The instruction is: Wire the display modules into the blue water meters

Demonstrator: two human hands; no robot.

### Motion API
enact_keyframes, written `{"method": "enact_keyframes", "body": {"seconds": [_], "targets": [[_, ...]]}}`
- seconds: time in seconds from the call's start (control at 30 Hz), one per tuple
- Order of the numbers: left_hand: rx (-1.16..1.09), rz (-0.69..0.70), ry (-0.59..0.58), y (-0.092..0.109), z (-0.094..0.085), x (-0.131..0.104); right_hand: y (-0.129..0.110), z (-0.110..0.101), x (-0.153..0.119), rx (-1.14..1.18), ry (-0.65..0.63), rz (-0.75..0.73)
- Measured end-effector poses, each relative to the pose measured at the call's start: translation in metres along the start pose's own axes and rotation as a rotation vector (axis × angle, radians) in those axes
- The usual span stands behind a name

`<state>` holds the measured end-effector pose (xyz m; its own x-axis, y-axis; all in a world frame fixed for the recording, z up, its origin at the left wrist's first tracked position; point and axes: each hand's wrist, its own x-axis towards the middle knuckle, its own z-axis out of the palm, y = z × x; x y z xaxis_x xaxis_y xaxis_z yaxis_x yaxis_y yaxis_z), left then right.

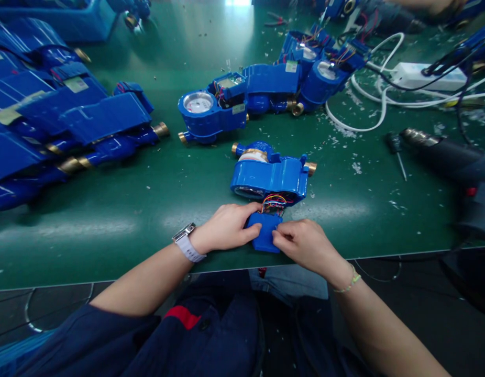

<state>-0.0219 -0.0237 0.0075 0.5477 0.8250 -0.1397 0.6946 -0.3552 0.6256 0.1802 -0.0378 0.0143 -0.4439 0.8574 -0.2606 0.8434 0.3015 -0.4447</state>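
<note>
A blue water meter (pixel 272 175) with brass pipe ends lies on its side on the green table, its opened box facing me. Coloured wires (pixel 276 200) run from it to a blue plastic cover (pixel 265 235) near the table edge. My left hand (pixel 230 226) wears a watch and grips the cover's left side, thumb on top and index finger by the wires. At the cover's right side, my right hand (pixel 302 240) has its fingers curled in a pinch against the edge. Whether a small part sits between those fingertips is hidden.
Several more blue meters (pixel 213 112) stand beyond, with a pile of them (pixel 105 120) at left. To the right are a screwdriver (pixel 397 154), a heat gun (pixel 442 152) and a white power strip (pixel 429 77) with cables. Another person's arm (pixel 431 6) shows at top right.
</note>
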Motion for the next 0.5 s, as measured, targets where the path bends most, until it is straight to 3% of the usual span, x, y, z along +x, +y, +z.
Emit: {"method": "enact_keyframes", "body": {"seconds": [0.13,0.3,0.5], "targets": [[-0.046,-0.017,-0.002,0.001,-0.002,0.001,0.014,0.008,-0.002,0.221,0.108,-0.117],[-0.11,-0.031,-0.024,0.0,-0.006,0.001,0.034,0.002,-0.009,0.388,0.257,-0.041],[-0.121,-0.064,-0.016,-0.001,-0.006,0.002,0.023,-0.007,-0.011,0.26,0.075,-0.119]]}}
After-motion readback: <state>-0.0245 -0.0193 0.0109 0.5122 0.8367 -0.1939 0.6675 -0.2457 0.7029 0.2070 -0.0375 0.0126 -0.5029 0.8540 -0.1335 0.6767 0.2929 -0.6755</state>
